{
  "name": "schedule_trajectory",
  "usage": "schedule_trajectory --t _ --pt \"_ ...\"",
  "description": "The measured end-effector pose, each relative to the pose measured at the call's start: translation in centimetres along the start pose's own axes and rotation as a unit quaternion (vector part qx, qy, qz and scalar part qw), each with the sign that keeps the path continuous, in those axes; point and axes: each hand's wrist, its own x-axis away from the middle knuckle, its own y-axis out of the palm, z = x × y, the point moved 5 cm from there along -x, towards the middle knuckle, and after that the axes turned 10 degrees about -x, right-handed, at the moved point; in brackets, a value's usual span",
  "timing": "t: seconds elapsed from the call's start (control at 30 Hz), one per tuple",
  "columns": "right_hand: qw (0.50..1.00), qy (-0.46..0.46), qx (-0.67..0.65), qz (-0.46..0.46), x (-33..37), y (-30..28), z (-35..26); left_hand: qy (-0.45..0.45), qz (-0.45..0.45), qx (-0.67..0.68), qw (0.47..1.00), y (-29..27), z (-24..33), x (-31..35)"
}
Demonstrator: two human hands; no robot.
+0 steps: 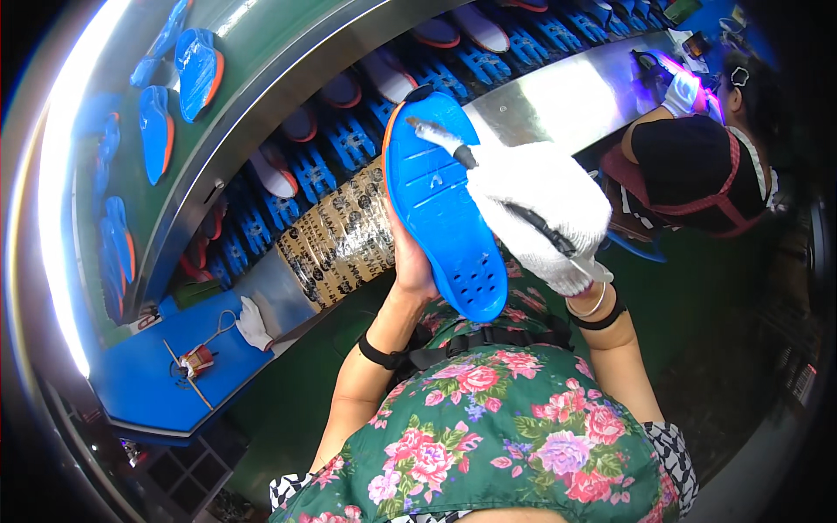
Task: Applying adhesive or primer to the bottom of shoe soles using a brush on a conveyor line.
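Note:
My bare left hand (412, 264) holds up a blue shoe sole (443, 205) from beneath and along its left side. The sole has an orange edge, shallow grooves across its front part and small holes at the heel, which points toward me. A small black piece shows at its toe end. My right hand (540, 205), in a white knitted glove, is closed round a brush (443, 139) with a pale, smeared neck and dark handle. The brush tip lies over the front part of the sole; whether it touches cannot be made out.
Beyond the sole runs a curved line of blue racks (353, 144) carrying shoes. Blue soles (199, 74) lie on a green belt at left. A blue side table (139, 375) holds a white glove (254, 324) and a small can (197, 359). A co-worker (697, 166) works at right.

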Motion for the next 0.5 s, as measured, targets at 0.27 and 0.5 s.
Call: schedule_trajectory --t 0.27,0.5 --pt "0.998 -0.041 0.034 -0.041 0.2 2.7 -1.3 -0.012 0.341 -0.332 0.880 -1.5 0.1 1.2" --pt "0.996 0.041 -0.056 -0.051 2.0 3.1 0.5 -0.001 0.313 -0.312 0.897 -5.3 0.3 3.4"
